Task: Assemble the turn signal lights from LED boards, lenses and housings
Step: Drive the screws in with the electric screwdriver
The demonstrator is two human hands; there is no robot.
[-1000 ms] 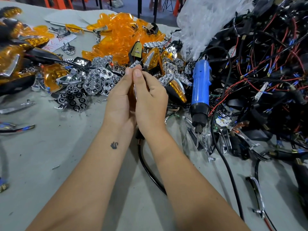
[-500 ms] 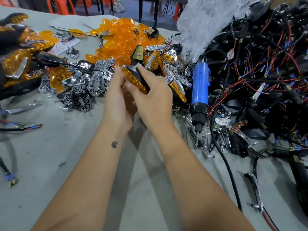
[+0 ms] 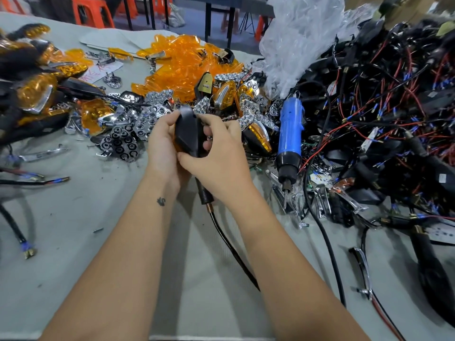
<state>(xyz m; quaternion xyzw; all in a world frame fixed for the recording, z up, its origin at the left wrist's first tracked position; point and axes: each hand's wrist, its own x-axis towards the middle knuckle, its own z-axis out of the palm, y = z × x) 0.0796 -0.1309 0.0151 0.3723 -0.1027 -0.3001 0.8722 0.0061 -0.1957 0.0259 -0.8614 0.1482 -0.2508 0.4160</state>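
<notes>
Holding a black turn signal housing [image 3: 189, 134] between both hands, the person keeps it raised a little above the grey table [image 3: 73, 217], just in front of the heap of parts. The left hand [image 3: 163, 146] wraps its curled fingers round the housing's left side, where a thin strip of orange shows at the edge, and its thumb lies along the top. The right hand [image 3: 219, 156] grips the other side: its thumb presses the lower end of the housing and its fingers curl over the upper right edge. A black stem [image 3: 205, 195] comes out below the housing, and from it a black cable [image 3: 231, 252] trails down across the table between the forearms. Behind the hands lies a pile of orange lenses [image 3: 182, 67], with shiny chrome reflector pieces [image 3: 147, 114] scattered in front of it. To the right a blue electric screwdriver [image 3: 290, 134] leans tip-down against a big tangle of black and red wires [image 3: 384, 114]. Finished orange-and-black lights [image 3: 34, 92] are heaped at the far left, and a crumpled clear plastic bag [image 3: 300, 38] sits behind the screwdriver.
</notes>
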